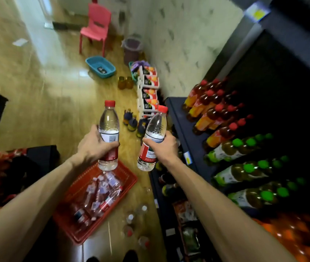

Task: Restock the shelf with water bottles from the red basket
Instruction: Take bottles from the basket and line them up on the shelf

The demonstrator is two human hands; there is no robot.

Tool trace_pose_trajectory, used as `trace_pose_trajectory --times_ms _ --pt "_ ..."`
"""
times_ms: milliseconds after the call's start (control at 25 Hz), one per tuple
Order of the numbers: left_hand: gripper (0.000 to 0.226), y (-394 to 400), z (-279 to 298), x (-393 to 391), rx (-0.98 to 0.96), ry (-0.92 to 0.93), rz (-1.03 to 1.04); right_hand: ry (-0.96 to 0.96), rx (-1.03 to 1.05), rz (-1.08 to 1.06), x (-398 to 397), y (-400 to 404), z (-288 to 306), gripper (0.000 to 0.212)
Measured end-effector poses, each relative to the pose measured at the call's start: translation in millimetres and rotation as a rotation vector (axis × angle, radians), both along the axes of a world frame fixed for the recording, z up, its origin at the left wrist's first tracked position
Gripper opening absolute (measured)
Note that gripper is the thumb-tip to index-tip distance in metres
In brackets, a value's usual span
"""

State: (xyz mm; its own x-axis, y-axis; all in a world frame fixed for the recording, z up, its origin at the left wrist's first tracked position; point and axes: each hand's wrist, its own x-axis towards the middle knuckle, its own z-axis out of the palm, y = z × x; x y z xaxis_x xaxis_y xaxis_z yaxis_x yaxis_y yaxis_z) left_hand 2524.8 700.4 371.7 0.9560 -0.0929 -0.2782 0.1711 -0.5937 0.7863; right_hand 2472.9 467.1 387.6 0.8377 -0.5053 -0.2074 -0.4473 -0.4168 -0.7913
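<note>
1. Step in hand, as I read it: carry two bottles from basket to shelf. Left hand (95,143) is wrapped round the left water bottle (108,135) at the label, held upright, cap up. Right hand (161,148) is wrapped round the right water bottle (153,138), tilted, cap leaning towards the shelf (186,129).
2. To do it well: turn right, place one at a time, base first, into a bare stretch of shelf; none is clearly visible here. Mind the red-capped tea bottles (214,108) and green-capped bottles (245,150).
3. Red basket (127,178) sits on the floor directly below the left hand, with more bottles inside.
4. Shelf is just right of the right hand, near but not touching.
5. Loose bottles on the floor (131,218) near the feet: trip risk.
</note>
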Motion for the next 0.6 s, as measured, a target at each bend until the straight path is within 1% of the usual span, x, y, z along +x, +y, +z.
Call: trace_pose_trajectory --times_ms 80,160,200,240,360,400,480,600 --pt "0.075 -19 58 -4 -0.051 -0.088 -0.061 -0.070 0.001 -0.040 -11 -16 53 0.055" --pt "0.083 -31 115 -6 -0.079 -0.186 -0.158 -0.141 -0.006 -0.064 -21 -25 106 0.059" --pt "0.087 -37 127 -4 -0.103 -0.206 -0.193 -0.164 -0.007 -0.064 -22 -27 119 0.060" --pt "0.087 -44 151 -2 -0.116 -0.256 -0.227 -0.198 0.001 -0.089 -25 -31 140 0.060" --pt "0.066 -71 227 -9 -0.102 -0.383 -0.300 -0.302 -0.015 -0.178 -44 -40 206 0.056" --pt "0.062 -78 249 -12 -0.088 -0.418 -0.299 -0.336 -0.036 -0.193 -48 -42 224 0.056" --pt "0.061 -91 285 -19 -0.099 -0.485 -0.303 -0.381 -0.051 -0.221 -56 -45 257 0.056" --pt "0.057 -107 323 -25 -0.155 -0.552 -0.316 -0.419 -0.076 -0.268 -70 -54 297 0.056"
